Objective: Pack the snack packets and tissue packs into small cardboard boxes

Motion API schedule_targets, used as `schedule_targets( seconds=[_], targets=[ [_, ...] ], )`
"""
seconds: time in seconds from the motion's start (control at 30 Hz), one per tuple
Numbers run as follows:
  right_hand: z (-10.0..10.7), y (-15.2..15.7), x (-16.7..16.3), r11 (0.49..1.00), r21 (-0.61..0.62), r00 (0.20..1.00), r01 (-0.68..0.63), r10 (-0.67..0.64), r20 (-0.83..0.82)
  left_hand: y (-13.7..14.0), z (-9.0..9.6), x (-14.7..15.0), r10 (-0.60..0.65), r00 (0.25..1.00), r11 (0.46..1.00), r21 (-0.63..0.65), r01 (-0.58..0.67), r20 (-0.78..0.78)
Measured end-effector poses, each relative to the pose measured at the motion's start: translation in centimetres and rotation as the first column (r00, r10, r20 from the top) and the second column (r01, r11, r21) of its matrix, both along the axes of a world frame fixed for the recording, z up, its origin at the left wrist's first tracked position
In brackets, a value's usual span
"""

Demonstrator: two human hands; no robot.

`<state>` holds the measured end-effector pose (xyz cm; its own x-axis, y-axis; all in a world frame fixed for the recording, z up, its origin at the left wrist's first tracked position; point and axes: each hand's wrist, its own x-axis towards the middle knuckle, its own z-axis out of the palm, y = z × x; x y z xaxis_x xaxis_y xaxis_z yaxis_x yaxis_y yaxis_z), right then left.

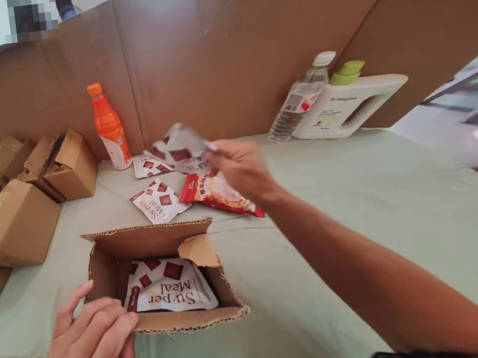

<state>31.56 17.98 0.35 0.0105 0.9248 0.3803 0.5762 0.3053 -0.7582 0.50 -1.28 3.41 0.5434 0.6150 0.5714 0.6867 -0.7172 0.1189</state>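
My right hand (241,167) pinches a white pouch (183,148) with brown squares, slightly blurred, lifted over the table. Below it lies a red-and-pink snack packet (218,193). Two more white pouches rest nearby: one marked "Super Meal" (161,201), and another pouch (150,165) farther back, partly covered. Close to me stands an open cardboard box (190,318), with a "Super Meal" pouch (169,286) lying inside. At its near left corner, my left hand (93,342) grips the rim with its fingers; part of that grip is hidden.
An orange drink bottle (111,128) stands at the back left, beside several small cardboard boxes (13,221). A clear water bottle (299,105) leans against a white jug (344,109) with a green cap. Tall cardboard panels (223,47) wall off the table's back.
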Motion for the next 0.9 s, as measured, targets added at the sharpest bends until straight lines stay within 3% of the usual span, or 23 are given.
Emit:
schedule_targets(
  seconds=[0.07, 0.17, 0.27, 0.37, 0.43, 0.5, 0.57, 0.67, 0.73, 0.83, 0.9],
  targets=[
    [3.0, -2.8, 1.3, 0.993, 0.115, 0.956, -0.032, 0.064, -0.288, -0.2, -0.2, 0.4, 0.006, 1.000, 1.000, 0.002, -0.006, 0.022],
    [6.3, -7.3, 2.8, 0.969, 0.245, 0.930, 0.025, 0.067, -0.361, -0.5, -0.4, 0.5, 0.004, 0.999, 1.000, 0.025, -0.005, 0.043],
    [7.3, -10.7, 3.7, 0.948, 0.260, 0.983, 0.184, -0.174, -0.063, -1.2, -0.5, 0.2, -0.013, 0.999, 0.999, 0.030, 0.012, 0.037],
    [6.6, -12.2, 4.0, 0.907, 0.314, 0.862, 0.279, -0.381, 0.334, -2.0, -0.7, 0.0, -0.019, 0.999, 0.999, 0.026, 0.018, 0.036],
    [5.8, -12.1, 3.6, 0.919, 0.325, 0.778, 0.225, -0.370, 0.508, -2.4, -0.9, 0.0, -0.012, 0.999, 1.000, 0.029, 0.011, 0.048],
    [5.2, -11.8, 2.5, 0.958, 0.275, 0.774, 0.082, -0.235, 0.588, -2.7, -1.1, 0.1, -0.014, 0.997, 1.000, 0.027, 0.012, 0.073],
    [5.0, -11.7, 0.8, 0.973, 0.173, 0.820, -0.152, 0.027, 0.571, -3.0, -1.2, 0.2, -0.027, 0.994, 0.999, 0.027, 0.024, 0.103],
    [5.7, -12.3, -2.2, 0.879, -0.054, 0.774, -0.474, 0.445, 0.451, -3.3, -1.4, 0.2, -0.031, 0.990, 0.999, 0.021, 0.028, 0.137],
    [6.7, -13.2, -3.9, 0.860, -0.101, 0.755, -0.500, 0.490, 0.437, -3.5, -1.7, 0.0, -0.014, 0.988, 1.000, 0.012, 0.012, 0.151],
    [8.5, -14.9, -5.4, 0.880, -0.038, 0.757, -0.474, 0.429, 0.493, -3.5, -2.4, -0.2, 0.010, 0.986, 1.000, 0.015, -0.013, 0.166],
    [9.1, -15.4, -6.1, 0.799, -0.121, 0.657, -0.589, 0.561, 0.504, -3.3, -2.6, -0.4, 0.017, 0.985, 1.000, 0.017, -0.020, 0.170]
  ],
)
